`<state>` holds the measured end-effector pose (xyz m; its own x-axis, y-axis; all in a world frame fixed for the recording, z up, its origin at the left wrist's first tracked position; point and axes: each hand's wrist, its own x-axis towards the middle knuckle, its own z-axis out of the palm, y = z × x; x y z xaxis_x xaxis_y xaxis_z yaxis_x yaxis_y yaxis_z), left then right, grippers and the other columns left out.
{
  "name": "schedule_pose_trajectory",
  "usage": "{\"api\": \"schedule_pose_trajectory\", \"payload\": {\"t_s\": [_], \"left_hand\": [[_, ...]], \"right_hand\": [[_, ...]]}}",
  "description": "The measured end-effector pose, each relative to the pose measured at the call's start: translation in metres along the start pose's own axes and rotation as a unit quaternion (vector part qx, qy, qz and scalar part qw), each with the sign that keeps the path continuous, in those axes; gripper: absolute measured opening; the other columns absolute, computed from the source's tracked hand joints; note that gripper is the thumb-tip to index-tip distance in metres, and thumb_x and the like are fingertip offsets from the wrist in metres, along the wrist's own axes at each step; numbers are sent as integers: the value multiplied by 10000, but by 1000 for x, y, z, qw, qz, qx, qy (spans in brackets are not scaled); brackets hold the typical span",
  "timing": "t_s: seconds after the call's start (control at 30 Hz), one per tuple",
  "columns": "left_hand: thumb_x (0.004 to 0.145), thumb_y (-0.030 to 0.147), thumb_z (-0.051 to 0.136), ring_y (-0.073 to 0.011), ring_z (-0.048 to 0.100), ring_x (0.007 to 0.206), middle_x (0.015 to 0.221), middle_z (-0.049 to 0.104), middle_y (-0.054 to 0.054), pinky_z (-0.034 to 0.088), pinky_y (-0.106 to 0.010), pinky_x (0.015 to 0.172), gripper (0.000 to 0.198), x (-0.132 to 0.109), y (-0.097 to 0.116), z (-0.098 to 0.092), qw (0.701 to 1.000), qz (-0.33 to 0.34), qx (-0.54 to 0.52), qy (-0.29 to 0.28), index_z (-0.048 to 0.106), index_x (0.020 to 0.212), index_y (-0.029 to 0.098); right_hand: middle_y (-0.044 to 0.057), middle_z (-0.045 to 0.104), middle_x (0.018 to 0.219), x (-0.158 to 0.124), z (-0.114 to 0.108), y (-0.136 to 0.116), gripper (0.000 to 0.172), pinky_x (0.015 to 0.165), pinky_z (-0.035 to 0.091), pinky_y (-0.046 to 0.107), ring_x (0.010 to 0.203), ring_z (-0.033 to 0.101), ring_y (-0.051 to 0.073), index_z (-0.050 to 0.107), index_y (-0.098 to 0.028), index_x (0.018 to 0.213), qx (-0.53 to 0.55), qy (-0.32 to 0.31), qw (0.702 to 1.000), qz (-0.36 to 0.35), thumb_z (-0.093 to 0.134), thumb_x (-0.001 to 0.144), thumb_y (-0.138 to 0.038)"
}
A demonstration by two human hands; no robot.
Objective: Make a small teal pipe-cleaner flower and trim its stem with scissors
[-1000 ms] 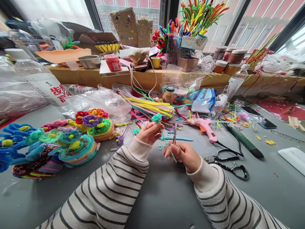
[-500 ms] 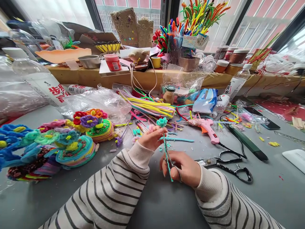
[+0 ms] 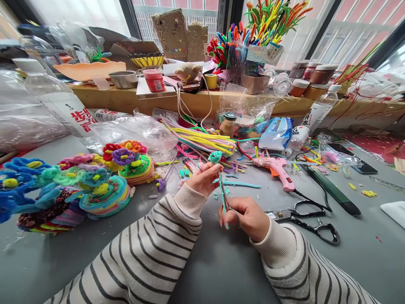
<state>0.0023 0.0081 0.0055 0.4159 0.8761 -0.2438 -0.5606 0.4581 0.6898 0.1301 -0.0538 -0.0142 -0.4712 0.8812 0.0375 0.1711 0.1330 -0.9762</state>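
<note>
Turquoise flower (image 3: 215,157), pink glue gun (image 3: 282,170) with orange trigger (image 3: 273,171), grey tabletop (image 3: 218,270), cream sleeves (image 3: 148,249) with black stripes.

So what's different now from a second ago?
The small scissors in the right hand tilted left; their blades now line up alongside the teal stem. Nothing was let go: the left hand still pinches the teal pipe-cleaner flower. The pink glue gun and black-handled scissors stayed put.

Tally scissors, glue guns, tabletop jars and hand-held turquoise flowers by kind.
Scissors: 2 (silver scissors in the right hand, black-handled scissors on the table)
Glue guns: 1
Jars: 1
Turquoise flowers: 1, in the left hand
Total: 5
</note>
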Motion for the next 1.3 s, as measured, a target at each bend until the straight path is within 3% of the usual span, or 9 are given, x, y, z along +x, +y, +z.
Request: {"api": "schedule_pose_trajectory", "payload": {"t_s": [0.17, 0.47, 0.73, 0.93, 1.1, 1.3], "left_hand": [[525, 211, 684, -45, 494, 562, 599, 550, 37, 368, -182, 533, 150, 2, 0, -3, 1000, -4, 6, -14, 573, 604, 148], [531, 213, 681, -55, 502, 575, 624, 571, 33, 384, -200, 561, 138, 1, 0, -3, 1000, 6, 4, -24, 567, 564, 142], [520, 197, 686, -66, 512, 594, 629, 582, 22, 375, -196, 555, 113, 1, 0, -4, 999, -3, 25, -34, 580, 526, 156], [510, 180, 691, -64, 511, 589, 602, 577, 33, 371, -194, 553, 140, 0, 0, -3, 1000, 12, 19, -20, 552, 506, 160], [503, 176, 693, -51, 496, 557, 604, 569, 38, 368, -196, 551, 145, 4, -1, -4, 1000, 25, 14, -1, 560, 555, 154], [486, 182, 698, -53, 488, 565, 581, 536, 37, 370, -202, 572, 161, 4, -1, -3, 999, -2, 34, 12, 559, 558, 142]], "right_hand": [[32, 528, 534, 0, 0, 0, 521, 561, 353, 240, 534, 464, 113, 490, -131, 485, -4, 17, 1000, 0, 398, 698, -597], [31, 463, 550, -2, 2, 0, 642, 538, 353, 245, 537, 438, 118, 463, -134, 572, -9, -48, 999, -14, 245, 624, -736], [23, 457, 524, -2, 1, -3, 641, 483, 321, 225, 500, 395, 100, 480, -126, 560, -5, -48, 999, -5, 293, 605, -737], [-8, 420, 469, -1, 3, 3, 593, 433, 273, 206, 441, 340, 74, 466, -128, 507, 29, -22, 999, 36, 402, 566, -715], [8, 462, 497, -1, 2, 4, 582, 473, 294, 208, 472, 384, 81, 494, -119, 530, 23, -20, 999, 18, 371, 640, -677], [-22, 381, 479, -2, 4, 0, 623, 405, 245, 187, 421, 299, 54, 453, -129, 562, 45, -45, 998, -4, 278, 630, -722]]}}
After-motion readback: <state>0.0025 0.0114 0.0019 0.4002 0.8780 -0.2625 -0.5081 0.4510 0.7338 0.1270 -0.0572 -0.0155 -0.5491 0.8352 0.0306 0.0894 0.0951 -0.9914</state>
